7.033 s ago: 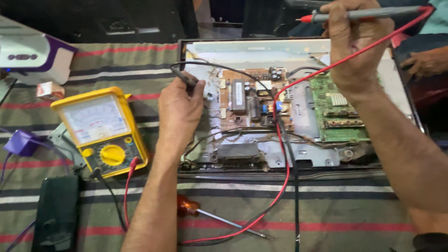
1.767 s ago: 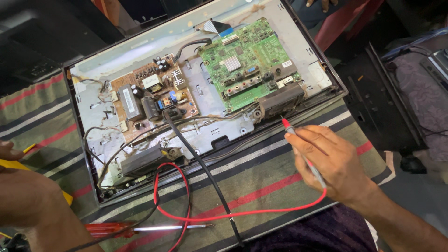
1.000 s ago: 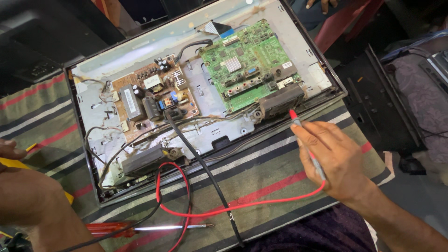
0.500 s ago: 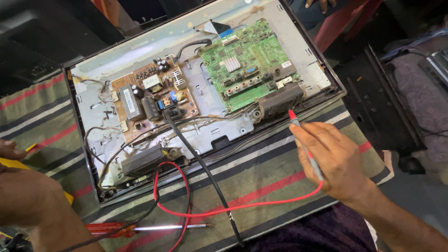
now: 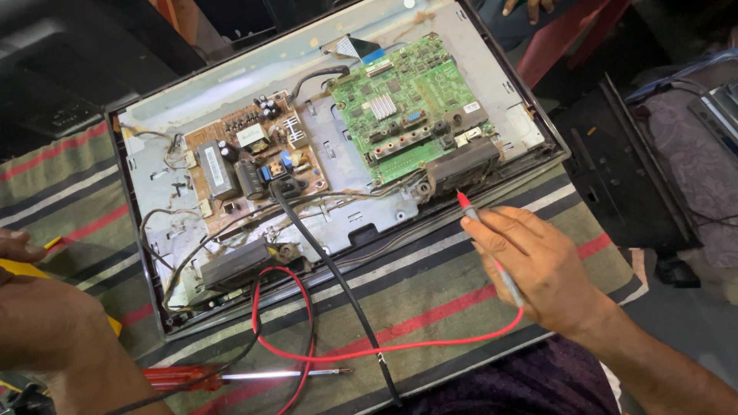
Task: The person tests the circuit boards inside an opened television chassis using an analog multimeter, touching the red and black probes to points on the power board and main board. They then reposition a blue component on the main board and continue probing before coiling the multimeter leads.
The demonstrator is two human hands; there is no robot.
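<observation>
Right hand (image 5: 538, 277) grips a slim red-tipped test probe (image 5: 492, 246) — tip just near of the opened flat-screen chassis (image 5: 154, 138), below the green circuit board (image 5: 403, 107). Its red lead (image 5: 384, 350) loops left across the striped cloth (image 5: 430, 292) on the table. Left hand (image 5: 34, 323) at near left touches a yellow meter casing (image 5: 23, 269); its grip cannot be told. Red-handled screwdriver (image 5: 231, 376) lies near edge. Brown power board (image 5: 246, 161) sits left of the green one.
</observation>
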